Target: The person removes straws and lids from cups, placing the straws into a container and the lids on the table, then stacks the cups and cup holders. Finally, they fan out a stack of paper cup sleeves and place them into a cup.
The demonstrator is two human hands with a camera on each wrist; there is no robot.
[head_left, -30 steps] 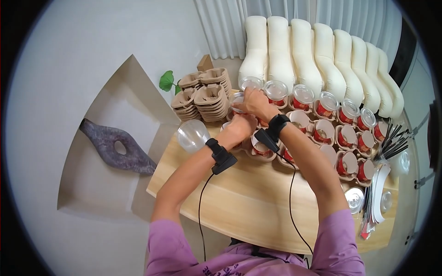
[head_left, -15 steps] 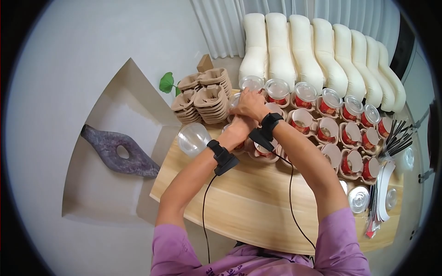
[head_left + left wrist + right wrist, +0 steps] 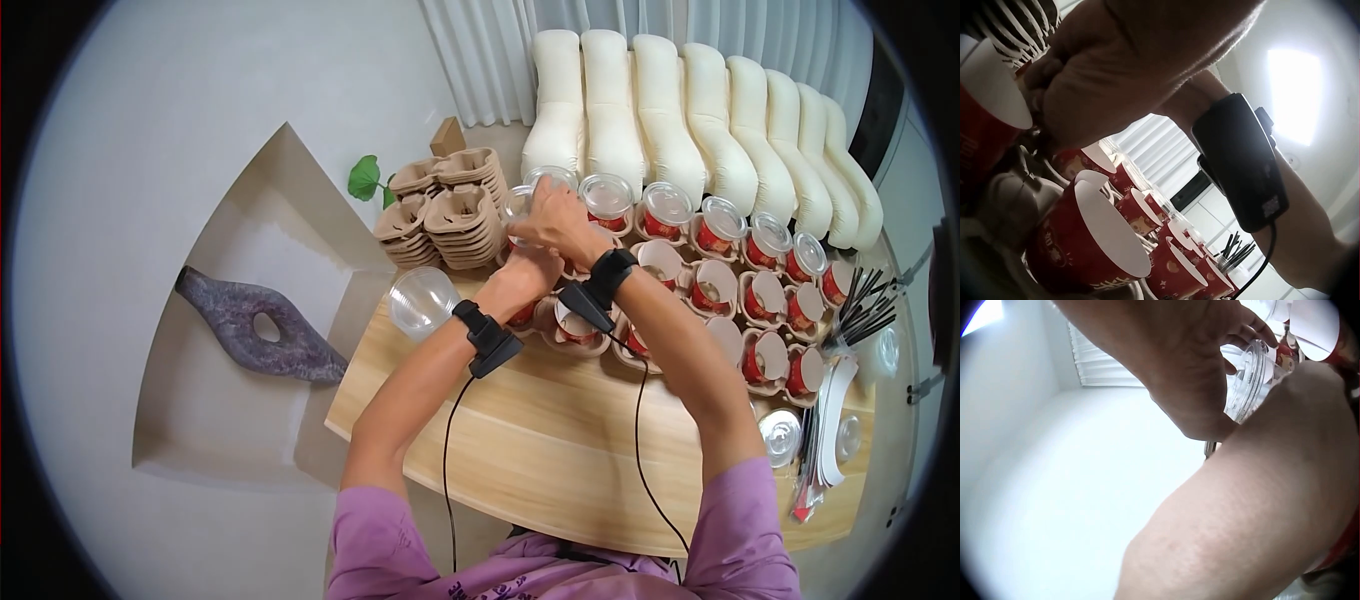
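Note:
In the head view my right hand (image 3: 562, 222) is spread at a clear domed lid (image 3: 518, 203) on the back-left cup. From the right wrist, the hand (image 3: 1191, 369) shows its thumb and fingertips at the rim of a clear lid (image 3: 1249, 381). Just below it my left hand (image 3: 528, 275) is low among the cups. Seen from the left wrist, the left hand (image 3: 1085, 87) has curled fingers against a mostly hidden red cup; their tips are dark and partly hidden. Open red paper cups (image 3: 1094, 244) stand close by in cardboard carriers.
Stacked cardboard carriers (image 3: 463, 215) stand at the back left, beside a clear cup stack (image 3: 424, 300). Lidded red cups (image 3: 667, 208) line the back row. Black straws (image 3: 865, 310), loose lids (image 3: 780, 437) and white strips (image 3: 835, 420) lie right. Cables hang from both wrists.
My right hand has shifted slightly right since half a second ago, and its fingers look more spread over the lid. The left hand has stayed nearly in place.

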